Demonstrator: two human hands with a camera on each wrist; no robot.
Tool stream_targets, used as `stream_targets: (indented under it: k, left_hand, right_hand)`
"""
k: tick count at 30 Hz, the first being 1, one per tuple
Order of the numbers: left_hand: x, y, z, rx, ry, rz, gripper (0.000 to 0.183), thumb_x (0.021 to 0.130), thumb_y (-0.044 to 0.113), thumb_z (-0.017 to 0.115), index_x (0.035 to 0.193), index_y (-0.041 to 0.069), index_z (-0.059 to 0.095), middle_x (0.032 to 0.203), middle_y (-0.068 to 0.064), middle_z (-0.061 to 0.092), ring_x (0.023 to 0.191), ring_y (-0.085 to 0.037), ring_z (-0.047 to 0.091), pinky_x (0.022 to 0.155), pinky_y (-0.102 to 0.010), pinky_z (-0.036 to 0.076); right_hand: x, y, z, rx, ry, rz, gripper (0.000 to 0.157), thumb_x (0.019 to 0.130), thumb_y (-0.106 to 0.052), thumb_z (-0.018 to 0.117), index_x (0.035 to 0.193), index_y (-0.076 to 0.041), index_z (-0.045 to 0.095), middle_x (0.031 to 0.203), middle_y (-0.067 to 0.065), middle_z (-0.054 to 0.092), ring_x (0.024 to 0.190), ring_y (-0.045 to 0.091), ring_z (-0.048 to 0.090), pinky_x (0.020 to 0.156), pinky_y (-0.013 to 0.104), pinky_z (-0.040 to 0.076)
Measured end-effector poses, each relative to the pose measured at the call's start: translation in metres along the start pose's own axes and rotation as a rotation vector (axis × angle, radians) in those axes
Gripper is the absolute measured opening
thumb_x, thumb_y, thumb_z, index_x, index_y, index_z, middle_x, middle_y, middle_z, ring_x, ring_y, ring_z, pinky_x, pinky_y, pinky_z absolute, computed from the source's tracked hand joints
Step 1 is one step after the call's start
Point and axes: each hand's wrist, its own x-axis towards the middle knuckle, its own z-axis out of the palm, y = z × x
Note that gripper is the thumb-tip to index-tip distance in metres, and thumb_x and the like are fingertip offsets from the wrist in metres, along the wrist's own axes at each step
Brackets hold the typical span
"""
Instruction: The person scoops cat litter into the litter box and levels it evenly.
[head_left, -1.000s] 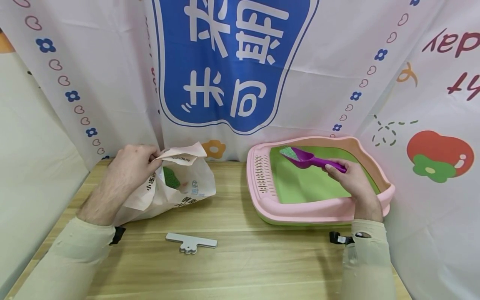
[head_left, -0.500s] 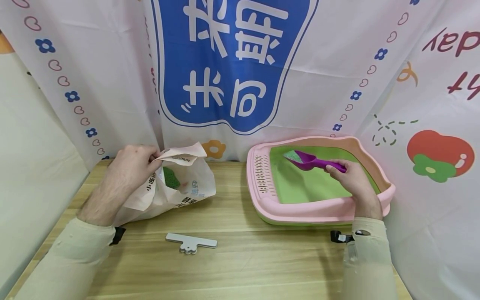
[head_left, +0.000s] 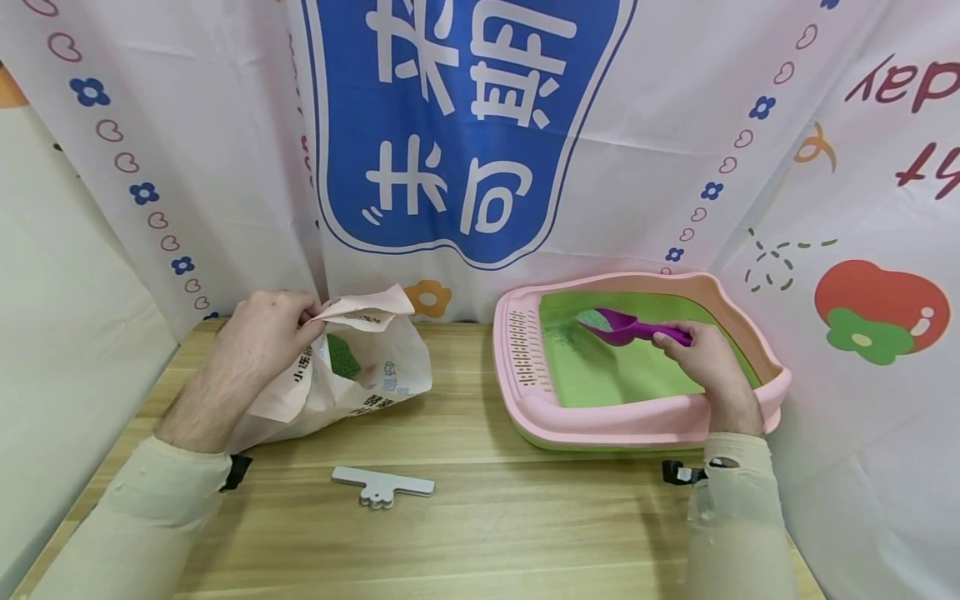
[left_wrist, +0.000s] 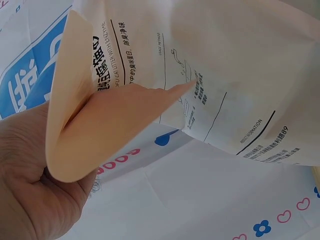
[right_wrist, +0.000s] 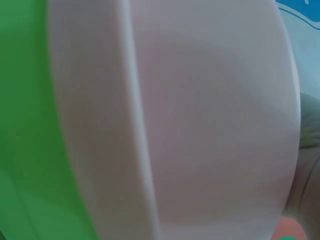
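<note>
On the right of the head view, my right hand (head_left: 699, 357) grips the handle of a purple scoop (head_left: 624, 327). The scoop is over a litter box (head_left: 592, 425) with a pink rim and a green base. Pale green cat litter (head_left: 595, 319) lies in its bowl, and scattered grains (head_left: 561, 335) show on the box floor near the tip. My left hand (head_left: 266, 337) pinches the top edge of a white paper litter bag (head_left: 397, 358), holding its mouth apart. Green litter (head_left: 342, 357) shows inside. The left wrist view shows the bag's folded lip (left_wrist: 110, 125) against that hand.
A grey bag clip (head_left: 382, 485) lies on the wooden table (head_left: 480, 533) in front of the bag. White printed cloth (head_left: 645, 158) hangs close behind the bag and box. More printed cloth stands at the right. In the right wrist view the pink rim (right_wrist: 215, 125) fills most of the picture.
The scoop's bowl has moved slightly right and toward the person, and litter has fallen from it onto the box floor. The left hand and the bag have stayed in place.
</note>
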Motion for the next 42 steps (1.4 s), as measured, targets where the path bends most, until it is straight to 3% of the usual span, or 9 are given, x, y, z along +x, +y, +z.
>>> stream_targets:
  k: [19, 32, 42]
  left_hand:
    - [0.0001, 0.0006, 0.002, -0.014, -0.017, -0.008, 0.01, 0.097, 0.017, 0.07, 0.092, 0.01, 0.075, 0.086, -0.012, 0.076, 0.068, -0.025, 0.066, 0.059, -0.043, 0.053]
    - [0.0006, 0.0004, 0.0018, -0.006, -0.032, -0.019, 0.01, 0.097, 0.018, 0.07, 0.095, 0.009, 0.075, 0.089, -0.013, 0.077, 0.073, -0.029, 0.07, 0.066, -0.049, 0.057]
    - [0.0017, 0.001, 0.0026, -0.009, -0.043, -0.017, 0.011, 0.097, 0.018, 0.069, 0.097, 0.008, 0.076, 0.091, -0.014, 0.078, 0.074, -0.028, 0.07, 0.066, -0.05, 0.057]
  right_hand:
    - [0.0024, 0.0054, -0.0026, -0.104, 0.023, 0.026, 0.047, 0.107, -0.039, 0.06, 0.136, -0.001, 0.066, 0.119, 0.024, 0.075, 0.096, 0.028, 0.061, 0.077, 0.032, 0.043]
    - [0.0043, 0.0066, -0.0061, -0.144, 0.015, 0.037, 0.048, 0.108, -0.039, 0.058, 0.137, 0.0, 0.065, 0.123, 0.026, 0.073, 0.101, 0.033, 0.064, 0.077, 0.032, 0.044]
    - [0.006, 0.0067, -0.009, -0.18, 0.039, 0.028, 0.045, 0.108, -0.035, 0.059, 0.134, 0.001, 0.066, 0.119, 0.027, 0.074, 0.095, 0.032, 0.064, 0.073, 0.03, 0.044]
